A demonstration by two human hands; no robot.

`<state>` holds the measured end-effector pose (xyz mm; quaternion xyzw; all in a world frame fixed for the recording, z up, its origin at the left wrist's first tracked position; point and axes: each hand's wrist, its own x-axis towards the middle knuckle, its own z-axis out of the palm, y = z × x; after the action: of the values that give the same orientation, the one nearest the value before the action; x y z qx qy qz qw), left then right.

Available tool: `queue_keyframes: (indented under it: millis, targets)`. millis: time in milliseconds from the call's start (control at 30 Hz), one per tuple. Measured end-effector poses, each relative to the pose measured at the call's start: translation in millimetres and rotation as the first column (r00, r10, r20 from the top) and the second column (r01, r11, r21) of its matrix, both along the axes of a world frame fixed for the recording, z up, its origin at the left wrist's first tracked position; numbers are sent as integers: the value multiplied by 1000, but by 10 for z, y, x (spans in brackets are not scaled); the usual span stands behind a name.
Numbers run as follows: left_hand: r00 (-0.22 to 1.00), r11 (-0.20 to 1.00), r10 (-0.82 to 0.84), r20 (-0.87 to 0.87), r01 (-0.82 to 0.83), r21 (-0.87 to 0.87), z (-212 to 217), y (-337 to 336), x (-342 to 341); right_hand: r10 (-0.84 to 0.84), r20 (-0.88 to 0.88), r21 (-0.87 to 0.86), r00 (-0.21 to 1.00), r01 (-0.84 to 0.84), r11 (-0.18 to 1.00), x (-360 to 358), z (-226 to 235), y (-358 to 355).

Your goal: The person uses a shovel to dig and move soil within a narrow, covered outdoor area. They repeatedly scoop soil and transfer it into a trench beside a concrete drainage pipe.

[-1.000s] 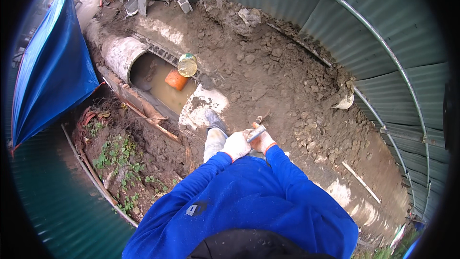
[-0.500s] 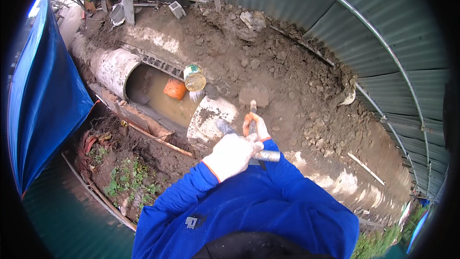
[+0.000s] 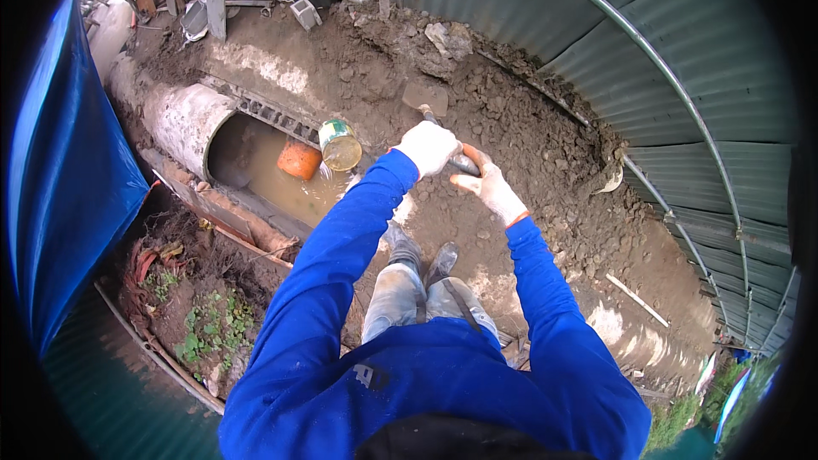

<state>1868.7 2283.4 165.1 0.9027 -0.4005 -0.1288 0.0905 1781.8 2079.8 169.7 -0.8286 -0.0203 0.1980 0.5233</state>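
Since the earlier frame, both arms have reached forward from the waist, and the grip has changed over: the left hand (image 3: 429, 146), then at the rear, is now the one nearer the blade, with the right hand (image 3: 492, 186) behind it. Both boots (image 3: 441, 262) now show below the trousers.

In the head view, the two hands, in white gloves with orange cuffs, hold a shovel (image 3: 461, 163) out ahead of the body. The left hand is closed around the shaft, its separate fingers mostly hidden. The right thumb and fingers curl around the rear end of the grip. The blade (image 3: 429, 99) lies beyond the left hand, over the mud (image 3: 520, 196); whether it touches the soil, I cannot tell.

To the left, a wide pale pipe (image 3: 183, 123) opens onto murky water (image 3: 285, 192). An orange plastic container (image 3: 299, 159) sits in it, and just beside that a green-and-white pail (image 3: 341, 146) is tilted. A blue tarpaulin (image 3: 72, 179) hangs at far left; a corrugated metal fence (image 3: 665, 85) curves along the right.
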Motion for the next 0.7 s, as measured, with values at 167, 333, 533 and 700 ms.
queue_keyframes:
  millis: [167, 333, 533, 700]
  targets:
    - [984, 975, 177, -33, -180, -127, -176, -123, -121, 281, 48, -746, 959, -152, 648, 318, 112, 216]
    - [984, 981, 178, 22, -175, -87, -176, -29, -18, 197, -99, -809, 975, -195, 555, 695, 86, 528]
    - [910, 909, 412, -41, -414, -54, -19, 177, 116, 274, -83, -753, 958, -240, 613, 835, 161, 654]
    - [957, 956, 291, -8, -291, -44, 46, 222, 429, 292, -32, -758, 956, -213, 617, 1063, 251, 691]
